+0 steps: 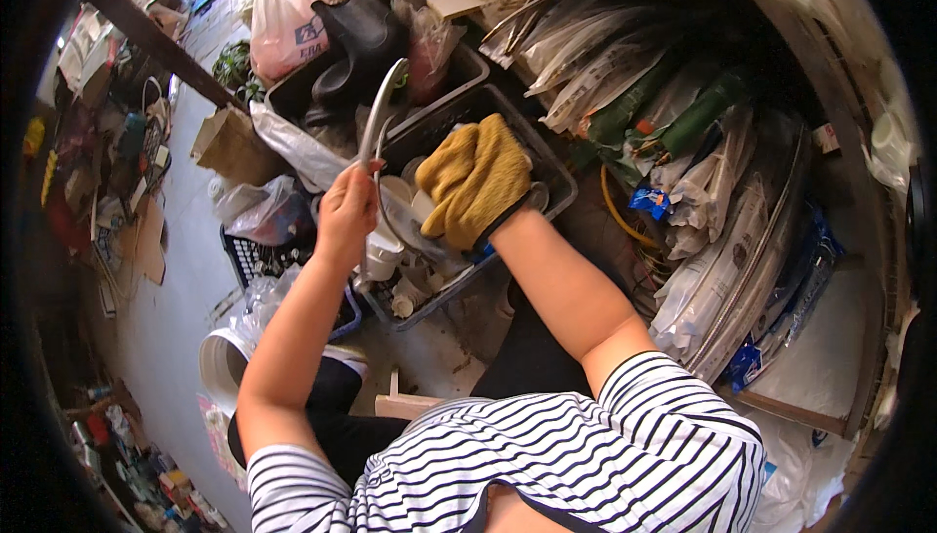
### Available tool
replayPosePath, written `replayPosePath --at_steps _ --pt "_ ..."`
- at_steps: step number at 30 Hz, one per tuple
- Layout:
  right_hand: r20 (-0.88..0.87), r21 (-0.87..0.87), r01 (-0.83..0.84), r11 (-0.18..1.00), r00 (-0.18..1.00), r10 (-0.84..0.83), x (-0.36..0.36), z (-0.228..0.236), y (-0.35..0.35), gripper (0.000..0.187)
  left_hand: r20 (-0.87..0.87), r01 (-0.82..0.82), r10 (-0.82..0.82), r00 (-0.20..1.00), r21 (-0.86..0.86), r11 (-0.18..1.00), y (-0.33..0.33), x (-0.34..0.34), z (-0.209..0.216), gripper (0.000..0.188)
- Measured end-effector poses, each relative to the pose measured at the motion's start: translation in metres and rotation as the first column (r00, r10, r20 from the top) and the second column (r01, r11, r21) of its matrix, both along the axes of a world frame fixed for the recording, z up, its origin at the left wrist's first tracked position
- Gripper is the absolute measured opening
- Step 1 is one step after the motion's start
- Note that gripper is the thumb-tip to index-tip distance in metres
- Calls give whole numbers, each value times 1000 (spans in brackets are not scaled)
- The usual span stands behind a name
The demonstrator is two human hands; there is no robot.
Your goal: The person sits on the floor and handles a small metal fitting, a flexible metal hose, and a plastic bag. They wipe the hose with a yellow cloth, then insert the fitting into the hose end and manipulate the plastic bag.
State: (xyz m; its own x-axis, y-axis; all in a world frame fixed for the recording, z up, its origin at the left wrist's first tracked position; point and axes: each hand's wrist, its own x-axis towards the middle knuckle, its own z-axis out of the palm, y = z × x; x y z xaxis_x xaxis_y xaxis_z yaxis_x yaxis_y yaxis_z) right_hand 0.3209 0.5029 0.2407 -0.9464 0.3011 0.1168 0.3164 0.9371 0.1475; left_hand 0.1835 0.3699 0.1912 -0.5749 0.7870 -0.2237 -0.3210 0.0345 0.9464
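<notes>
One curved grey strip (375,121) clasped in left grip (348,209) | gloved right grip (475,180): can't tell

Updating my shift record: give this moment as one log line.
left hand: holds curved grey strip | right hand: in yellow glove, over crate | crate: white pieces inside

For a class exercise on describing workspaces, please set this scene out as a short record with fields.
Left hand: bare, gripping a curved grey strip
Right hand: in a mustard work glove, over the dark crate; whether it grasps anything is hidden
Crate contents: white plastic pieces, among other items
Beyond the crate: black boot-like item, white plastic bag
Lower left: white bucket
Right side: plastic-wrapped curved bundles
</notes>
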Motion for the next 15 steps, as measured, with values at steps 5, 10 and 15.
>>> replayPosePath --at_steps 5,10,15 --pt "153 -19 150 988 977 -146 3 -4 16 34 72 -19 12 997 101 995 39 34 -92 28" --pt "179 63 166 984 968 -175 8 -16 23 27 169 13 12 986 -146 989 54 66 -172 28" --pt "11 104 106 989 994 -108 12 -31 33 14 -452 2 -175 874 -357 934 25 31 -193 37"
